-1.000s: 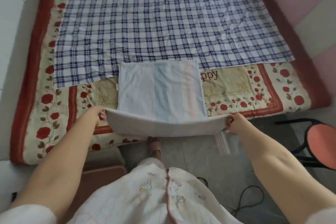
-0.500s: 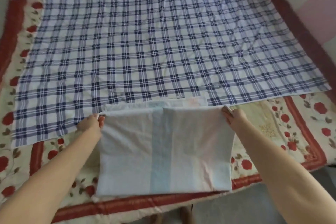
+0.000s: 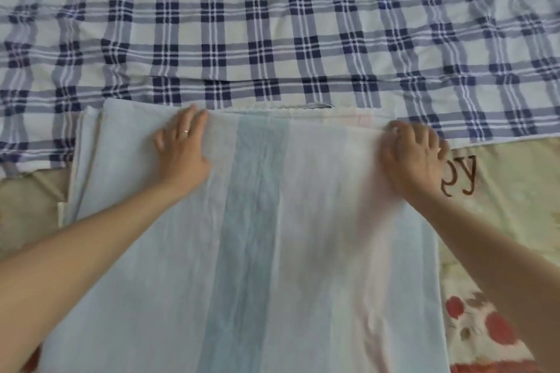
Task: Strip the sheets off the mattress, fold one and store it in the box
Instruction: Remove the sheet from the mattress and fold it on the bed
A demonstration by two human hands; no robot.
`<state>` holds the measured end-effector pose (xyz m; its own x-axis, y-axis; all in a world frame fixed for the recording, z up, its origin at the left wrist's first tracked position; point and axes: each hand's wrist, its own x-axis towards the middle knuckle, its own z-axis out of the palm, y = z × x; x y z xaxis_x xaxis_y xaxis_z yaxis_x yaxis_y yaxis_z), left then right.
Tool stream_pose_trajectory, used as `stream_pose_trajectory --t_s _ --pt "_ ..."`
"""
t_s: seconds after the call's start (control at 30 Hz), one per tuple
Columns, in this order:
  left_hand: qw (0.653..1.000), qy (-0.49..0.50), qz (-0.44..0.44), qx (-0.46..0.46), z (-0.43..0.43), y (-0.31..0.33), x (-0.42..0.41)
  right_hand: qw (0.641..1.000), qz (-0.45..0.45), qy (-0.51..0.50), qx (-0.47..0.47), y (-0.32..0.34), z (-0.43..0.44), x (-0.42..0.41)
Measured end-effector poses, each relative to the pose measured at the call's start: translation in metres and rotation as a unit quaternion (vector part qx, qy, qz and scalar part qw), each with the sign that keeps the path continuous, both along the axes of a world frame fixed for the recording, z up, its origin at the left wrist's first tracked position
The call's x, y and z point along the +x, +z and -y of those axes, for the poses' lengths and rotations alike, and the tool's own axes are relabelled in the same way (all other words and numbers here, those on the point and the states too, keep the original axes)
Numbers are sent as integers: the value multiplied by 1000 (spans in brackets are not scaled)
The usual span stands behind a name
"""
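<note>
A pale folded sheet [image 3: 248, 251] with a light blue stripe down its middle lies flat on the mattress, its far edge doubled over. My left hand [image 3: 181, 148] rests flat on the sheet near the far left of the fold, fingers spread, a ring on one finger. My right hand [image 3: 415, 157] presses on the sheet's far right corner, fingers curled at the edge and blurred. A blue-and-white plaid sheet [image 3: 272, 24] is spread across the mattress beyond the folded one. The box is not in view.
Under both sheets lies a cream quilt with red roses [image 3: 491, 327] and brown lettering [image 3: 460, 172], showing at the right and at the left edge [image 3: 27, 200]. The folded sheet's lower layers stick out at its left side [image 3: 78, 160].
The near edge of the sheet was lifted and carried forward onto its far half. Both hands now lie on top of the fold instead of pinching corners. The view has moved in closer.
</note>
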<state>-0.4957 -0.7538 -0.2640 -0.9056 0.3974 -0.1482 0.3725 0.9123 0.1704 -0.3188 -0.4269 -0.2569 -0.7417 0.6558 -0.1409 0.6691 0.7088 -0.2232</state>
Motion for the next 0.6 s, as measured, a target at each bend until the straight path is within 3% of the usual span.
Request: stream_pose_trajectory --t_s 0.13,0.23,0.33,0.43,0.53,0.6 --pt "991 -122 -51 34 -27 3 -22 999 26 -19 -15 -1 -27 2" --pt "974 -206 -88 26 -49 9 -33 999 -39 -14 -15 10 -31 2" --pt "968 -252 -14 20 -65 9 -35 991 -112 8 -71 17 -28 3" --pt "964 -259 39 -39 -76 19 -43 984 -125 18 -125 25 -34 -1" --pt "943 -322 44 -68 -75 30 -45 983 -136 6 -122 36 -37 1" --pt "940 -310 121 -70 -65 34 -40 978 -172 10 -120 43 -32 2"
